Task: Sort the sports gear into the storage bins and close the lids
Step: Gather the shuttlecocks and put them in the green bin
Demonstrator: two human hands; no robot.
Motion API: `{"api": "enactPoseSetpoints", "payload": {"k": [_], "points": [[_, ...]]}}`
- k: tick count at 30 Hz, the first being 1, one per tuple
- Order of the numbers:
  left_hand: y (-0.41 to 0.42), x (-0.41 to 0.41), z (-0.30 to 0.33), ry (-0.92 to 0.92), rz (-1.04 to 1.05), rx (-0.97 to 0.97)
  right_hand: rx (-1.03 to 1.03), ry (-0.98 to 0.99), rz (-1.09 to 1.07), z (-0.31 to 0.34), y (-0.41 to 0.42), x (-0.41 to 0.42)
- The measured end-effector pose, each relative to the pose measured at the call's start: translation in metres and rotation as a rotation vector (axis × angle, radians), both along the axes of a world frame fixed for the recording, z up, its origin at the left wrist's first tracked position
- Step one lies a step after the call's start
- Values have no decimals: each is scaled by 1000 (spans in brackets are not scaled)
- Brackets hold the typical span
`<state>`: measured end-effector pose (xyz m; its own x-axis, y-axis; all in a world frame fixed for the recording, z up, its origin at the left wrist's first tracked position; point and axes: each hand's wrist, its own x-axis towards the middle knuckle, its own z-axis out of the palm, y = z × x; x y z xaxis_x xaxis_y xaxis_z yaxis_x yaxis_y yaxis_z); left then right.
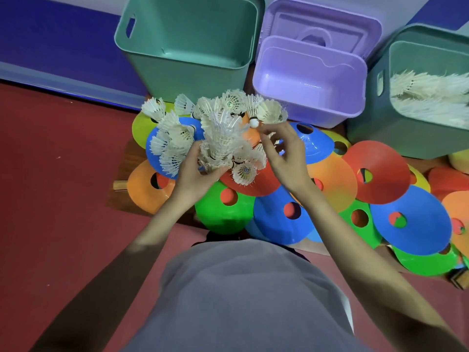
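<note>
A heap of white shuttlecocks (177, 133) lies on coloured disc cones (378, 171) spread over the floor. My left hand (195, 171) grips a bunch of nested shuttlecocks (223, 141) from below. My right hand (284, 153) sits just right of the bunch with curled fingers pinching a shuttlecock (264, 151) at its edge. Behind the heap stand an empty teal bin (182, 72), an empty purple bin (304, 107) and, at the right, a teal bin (373, 128) with several shuttlecocks (426, 95) inside.
A purple lid (317, 24) leans upright behind the purple bin. The floor is red (63, 174) with a blue wall band (50, 47) at the back left. Part of a wooden board (121, 174) shows under the cones. My grey shirt (241, 301) fills the lower centre.
</note>
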<state>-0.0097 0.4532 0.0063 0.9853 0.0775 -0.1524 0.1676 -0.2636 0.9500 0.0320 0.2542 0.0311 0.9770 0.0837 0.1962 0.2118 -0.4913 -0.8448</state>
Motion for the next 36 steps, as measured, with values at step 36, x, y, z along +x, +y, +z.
{"api": "enactPoseSetpoints", "payload": {"k": [36], "points": [[-121,50,7,-151,-503,271,266,272,-401,39,-139,-12]]}}
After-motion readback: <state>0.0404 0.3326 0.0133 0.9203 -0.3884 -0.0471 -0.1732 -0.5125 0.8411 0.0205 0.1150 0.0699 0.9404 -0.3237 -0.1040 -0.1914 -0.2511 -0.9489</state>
